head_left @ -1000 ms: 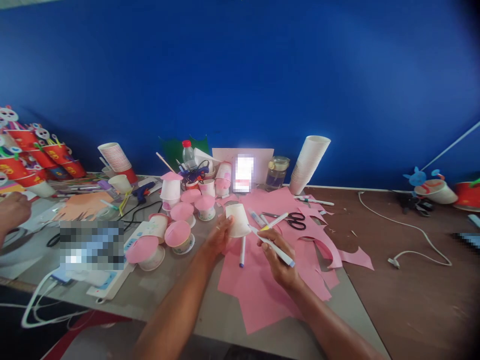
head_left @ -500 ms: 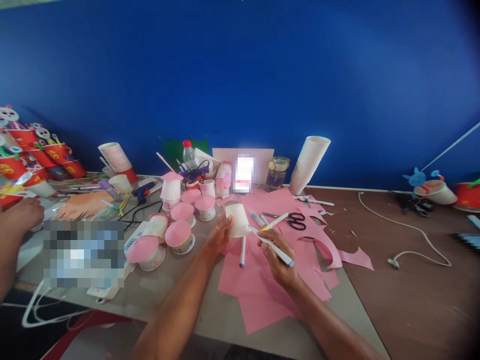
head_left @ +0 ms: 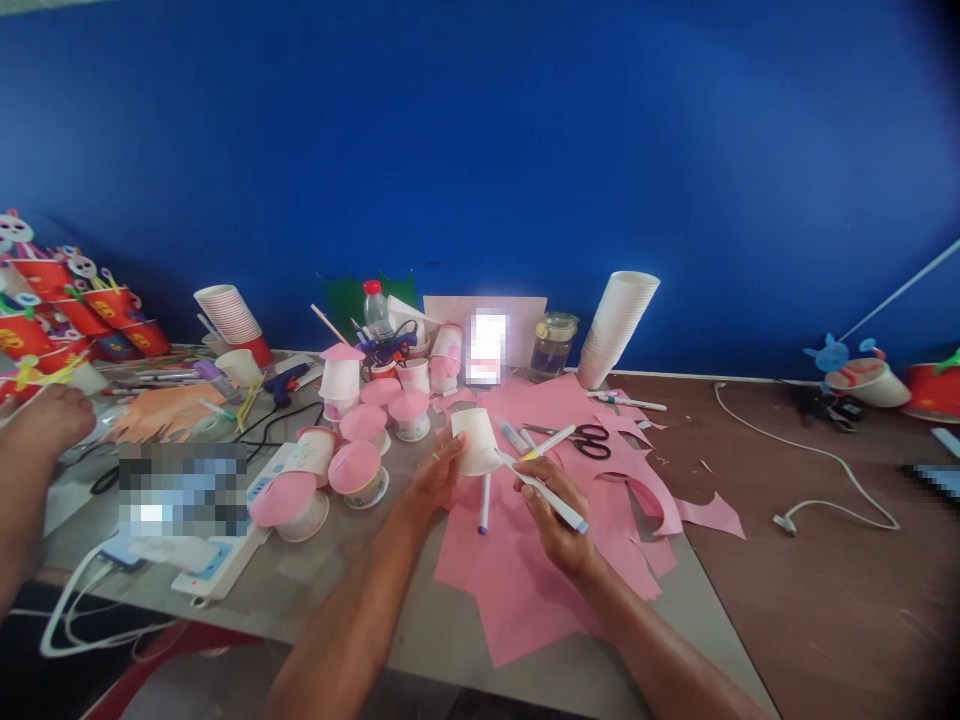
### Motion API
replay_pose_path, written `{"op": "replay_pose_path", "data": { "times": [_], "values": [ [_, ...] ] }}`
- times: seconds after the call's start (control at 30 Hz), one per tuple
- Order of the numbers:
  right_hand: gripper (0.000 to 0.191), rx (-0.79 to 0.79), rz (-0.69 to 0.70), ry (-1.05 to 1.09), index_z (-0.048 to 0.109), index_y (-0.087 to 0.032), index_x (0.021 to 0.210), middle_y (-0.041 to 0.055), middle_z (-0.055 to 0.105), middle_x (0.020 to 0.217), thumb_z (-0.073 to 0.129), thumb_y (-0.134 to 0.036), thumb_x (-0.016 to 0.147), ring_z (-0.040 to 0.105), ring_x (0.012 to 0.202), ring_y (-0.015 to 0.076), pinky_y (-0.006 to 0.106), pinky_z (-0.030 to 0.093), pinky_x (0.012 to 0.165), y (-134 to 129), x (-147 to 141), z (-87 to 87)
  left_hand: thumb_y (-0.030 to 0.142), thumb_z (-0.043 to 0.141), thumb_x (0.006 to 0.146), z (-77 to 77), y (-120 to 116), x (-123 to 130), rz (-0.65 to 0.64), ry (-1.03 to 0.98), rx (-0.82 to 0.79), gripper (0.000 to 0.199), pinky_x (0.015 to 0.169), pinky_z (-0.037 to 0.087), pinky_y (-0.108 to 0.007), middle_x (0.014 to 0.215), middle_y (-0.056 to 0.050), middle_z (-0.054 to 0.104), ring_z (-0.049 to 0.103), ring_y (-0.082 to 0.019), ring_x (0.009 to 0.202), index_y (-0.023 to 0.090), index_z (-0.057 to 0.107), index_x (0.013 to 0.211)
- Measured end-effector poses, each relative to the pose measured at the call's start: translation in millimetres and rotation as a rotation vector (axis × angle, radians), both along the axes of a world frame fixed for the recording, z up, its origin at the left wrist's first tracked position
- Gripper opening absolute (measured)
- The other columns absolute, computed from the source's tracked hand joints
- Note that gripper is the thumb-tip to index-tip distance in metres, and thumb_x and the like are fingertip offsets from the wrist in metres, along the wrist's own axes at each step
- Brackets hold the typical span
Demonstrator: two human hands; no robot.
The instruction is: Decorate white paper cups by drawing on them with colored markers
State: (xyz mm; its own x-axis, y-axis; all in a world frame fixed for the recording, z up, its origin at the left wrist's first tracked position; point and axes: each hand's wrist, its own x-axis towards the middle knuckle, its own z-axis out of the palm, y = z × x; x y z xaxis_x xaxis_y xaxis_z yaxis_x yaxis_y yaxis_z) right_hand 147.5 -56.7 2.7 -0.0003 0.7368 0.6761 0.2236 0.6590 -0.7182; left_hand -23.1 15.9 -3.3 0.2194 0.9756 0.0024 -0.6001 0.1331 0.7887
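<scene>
A white paper cup (head_left: pixel 474 441) is tilted in my left hand (head_left: pixel 442 468), whose fingers are closed around its left side. My right hand (head_left: pixel 556 510) grips a white marker (head_left: pixel 553 498) with a blue end, and the marker's tip is at the cup's lower right edge. Whether it touches the cup I cannot tell. Below both hands lie overlapping sheets of pink paper (head_left: pixel 517 600). A second marker (head_left: pixel 484 505) rests on them, as do a yellow marker (head_left: pixel 551 443) and black-handled scissors (head_left: pixel 592 442).
Several cups with pink cone roofs (head_left: pixel 355 468) stand left of my hands. A leaning stack of white cups (head_left: pixel 619 330) and a glass jar (head_left: pixel 553 346) are behind. A power strip (head_left: pixel 225 560) lies front left. Another person's hand (head_left: pixel 56 420) reaches in at far left.
The other person's hand at far left has shifted slightly. My two hands, the cup and the marker are almost where they were.
</scene>
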Motion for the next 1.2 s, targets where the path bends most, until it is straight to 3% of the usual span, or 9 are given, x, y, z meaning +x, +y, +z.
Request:
{"op": "replay_pose_path", "data": {
  "times": [0.33, 0.5, 0.67, 0.97, 1.2],
  "values": [
    [0.018, 0.042, 0.021, -0.032, 0.063, -0.024, 0.109, 0.0039, 0.064, 0.088, 0.051, -0.020, 0.096, 0.062, 0.074, 0.0177, 0.033, 0.050, 0.067, 1, 0, -1.7, 0.032, 0.092, 0.056, 1.2, -2, 3, 0.012, -0.052, -0.018, 0.033, 0.065, 0.050, -0.025, 0.063, 0.001, 0.067, 0.066, -0.017, 0.070, 0.018, 0.068, 0.073],
    [0.019, 0.041, 0.009, -0.036, 0.063, -0.024, 0.109, 0.0046, 0.065, 0.090, 0.051, -0.020, 0.096, 0.063, 0.076, 0.0183, 0.034, 0.051, 0.069, 2, 0, -2.0, 0.030, 0.091, 0.059, -5.0, -1, 1, 0.027, -0.038, -0.030, 0.031, 0.065, 0.050, -0.023, 0.069, 0.000, 0.070, 0.065, -0.015, 0.067, 0.016, 0.070, 0.079],
    [0.019, 0.031, 0.019, -0.042, 0.063, -0.024, 0.110, 0.0050, 0.067, 0.091, 0.050, -0.022, 0.096, 0.065, 0.077, 0.0194, 0.034, 0.052, 0.068, 1, -1, -1.8, 0.032, 0.089, 0.062, -7.7, -1, 0, 0.010, -0.032, -0.021, 0.033, 0.071, 0.052, -0.025, 0.072, -0.001, 0.071, 0.068, -0.018, 0.078, 0.017, 0.071, 0.086],
    [0.018, 0.022, 0.050, -0.048, 0.063, -0.024, 0.108, 0.0041, 0.067, 0.088, 0.050, -0.021, 0.096, 0.064, 0.077, 0.0181, 0.031, 0.051, 0.066, -5, -3, 0.6, 0.038, 0.092, 0.054, 7.9, -2, 2, -0.016, 0.025, -0.031, 0.053, 0.079, 0.052, -0.030, 0.073, 0.000, 0.069, 0.068, -0.021, 0.086, 0.018, 0.070, 0.098],
    [0.019, 0.043, 0.031, -0.038, 0.063, -0.024, 0.111, 0.0036, 0.064, 0.086, 0.051, -0.022, 0.096, 0.063, 0.074, 0.0179, 0.032, 0.051, 0.066, -3, -3, 1.7, 0.038, 0.092, 0.055, 8.5, -4, 3, -0.024, -0.001, -0.005, 0.042, 0.072, 0.051, -0.025, 0.066, 0.003, 0.066, 0.065, -0.015, 0.072, 0.017, 0.069, 0.084]
  ]
}}
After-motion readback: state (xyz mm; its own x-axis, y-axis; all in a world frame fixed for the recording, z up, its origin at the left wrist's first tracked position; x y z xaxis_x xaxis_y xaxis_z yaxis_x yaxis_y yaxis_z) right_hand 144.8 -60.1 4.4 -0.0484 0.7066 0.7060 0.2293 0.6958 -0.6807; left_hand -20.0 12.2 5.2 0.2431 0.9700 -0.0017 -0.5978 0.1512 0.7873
